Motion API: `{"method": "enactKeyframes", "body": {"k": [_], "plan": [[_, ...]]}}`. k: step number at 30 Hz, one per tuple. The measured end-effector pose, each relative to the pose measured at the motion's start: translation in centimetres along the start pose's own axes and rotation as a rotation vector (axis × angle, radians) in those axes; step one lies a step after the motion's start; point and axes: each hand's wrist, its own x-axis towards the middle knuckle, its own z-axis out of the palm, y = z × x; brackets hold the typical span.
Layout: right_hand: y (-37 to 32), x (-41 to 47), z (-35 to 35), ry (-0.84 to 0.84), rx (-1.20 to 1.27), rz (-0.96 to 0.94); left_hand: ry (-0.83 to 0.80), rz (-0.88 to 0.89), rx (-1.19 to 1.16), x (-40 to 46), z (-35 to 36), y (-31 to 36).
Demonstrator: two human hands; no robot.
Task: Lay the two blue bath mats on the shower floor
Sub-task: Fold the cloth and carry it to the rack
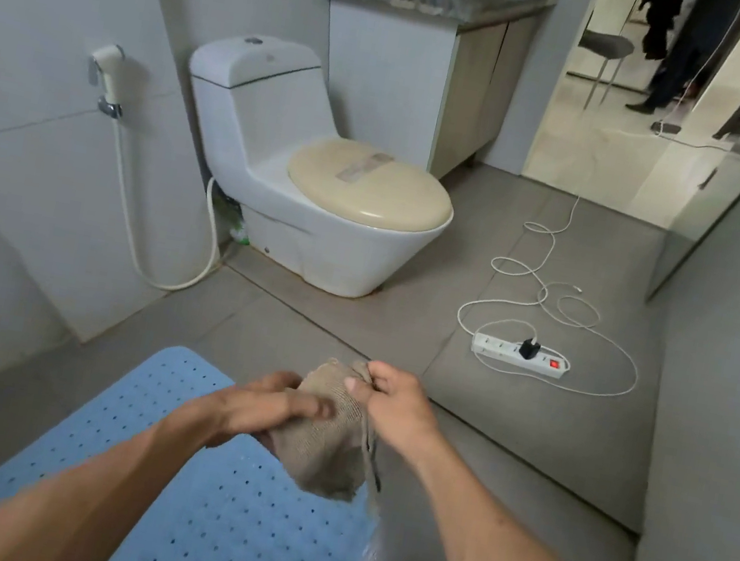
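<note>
Both bare forearms reach forward, hands meeting at centre. The left hand (272, 411) lies palm-down (slightly blurred), fingers (313, 405) curled. The right hand (391, 406) is clenched, thumb up.

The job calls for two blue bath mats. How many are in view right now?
1. A single blue bath mat lies flat on the floor at lower left, partly beneath the person's forearms. A second mat is not visible; it may lie outside the frame.
</note>
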Motion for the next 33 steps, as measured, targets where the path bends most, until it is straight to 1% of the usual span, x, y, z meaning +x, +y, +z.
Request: {"method": "enactKeyframes", "body": {"k": [1, 2, 4, 6, 9, 12, 14, 18, 20, 22, 24, 29, 33], "plan": [[-2.0, -0.1, -1.1, -0.043, -0.041, -0.01, -0.077, -0.011, 0.101, -0.8, -0.5, 2.4], [-4.0, -0.3, -2.3, -0.094, -0.082, -0.02, -0.114, 0.004, 0.166, -1.5, -0.9, 4.6], [-7.8, -0.5, -4.5, -0.173, -0.153, -0.041, -0.112, 0.08, 0.162, -2.9, -1.7, 9.0], [-11.3, -0.1, -7.0, -0.205, -0.166, -0.061, -0.037, 0.141, 0.087, -4.0, -2.5, 13.1], [-15.9, 0.8, -10.9, -0.197, -0.116, -0.095, 0.079, 0.19, 0.066, -5.7, -3.8, 19.0], [-19.8, 1.5, -15.0, -0.283, -0.043, -0.04, 0.163, 0.207, 0.131, -7.0, -5.0, 24.4], [-22.0, 2.3, -16.6, -0.311, -0.091, -0.029, 0.192, 0.209, 0.179, -7.5, -6.1, 27.5], [-25.9, 4.3, -17.8, -0.319, -0.393, -0.01, 0.231, 0.227, 0.135, -7.5, -9.3, 33.5], [-27.7, 6.0, -18.8, -0.305, -0.471, -0.035, 0.244, 0.214, 0.14, -7.4, -11.6, 36.3], [-29.6, 8.1, -20.1, -0.263, -0.487, -0.076, 0.258, 0.198, 0.123, -6.9, -14.1, 38.8], [-31.9, 10.0, -22.0, -0.258, -0.5, -0.099, 0.282, 0.164, 0.1, -6.8, -16.3, 40.7], [-39.3, 15.7, -27.3, -0.322, -0.521, -0.165, 0.401, 0.128, 0.09, -7.2, -21.3, 46.7], [-45.0, 21.3, -30.5, -0.364, -0.451, -0.233, 0.543, 0.113, 0.041, -7.9, -24.7, 51.2]]}}
